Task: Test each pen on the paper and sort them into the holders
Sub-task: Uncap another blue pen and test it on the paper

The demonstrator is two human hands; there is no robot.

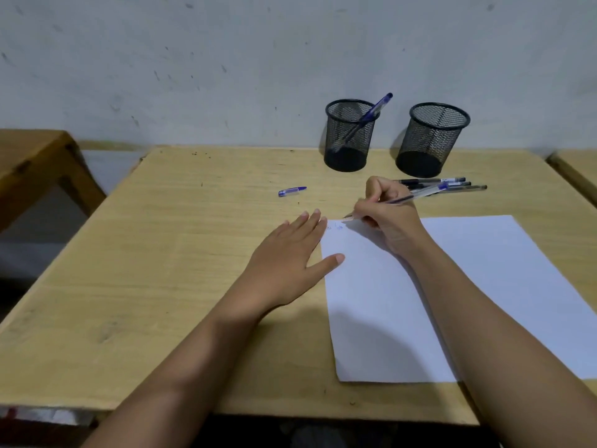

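Observation:
A white sheet of paper (468,286) lies on the wooden table (145,270), with small blue scribbles at its top left corner. My right hand (387,215) grips a blue pen (416,195), its tip touching the paper's top left corner. My left hand (290,253) lies flat and open, fingers pressing the paper's left edge. A blue pen cap (292,191) rests on the table beyond my left hand. Several pens (452,184) lie in a pile behind my right hand. Two black mesh holders stand by the wall: the left holder (350,137) contains one blue pen (371,114), the right holder (431,140) looks empty.
A grey wall rises right behind the holders. A brown wooden bench or stool (35,163) stands to the left of the table, across a gap. Another table's edge (578,169) shows at the far right.

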